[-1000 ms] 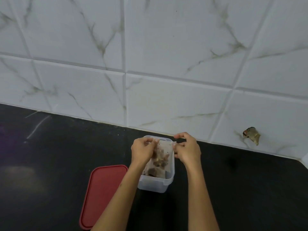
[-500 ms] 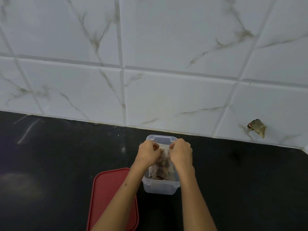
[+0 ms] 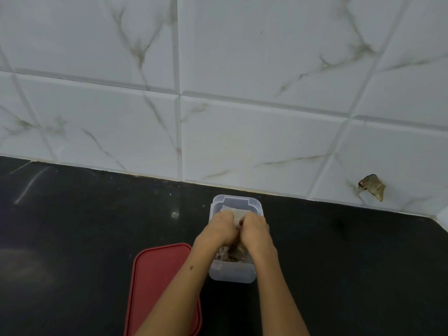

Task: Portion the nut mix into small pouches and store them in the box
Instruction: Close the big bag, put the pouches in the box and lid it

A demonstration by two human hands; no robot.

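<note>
Pouch gripped by both hands inside box.

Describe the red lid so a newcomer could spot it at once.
On the black counter below the tiled wall, find the clear box under both hands. The red lid lies flat just left of it, partly under the left forearm, the only red thing.
</note>
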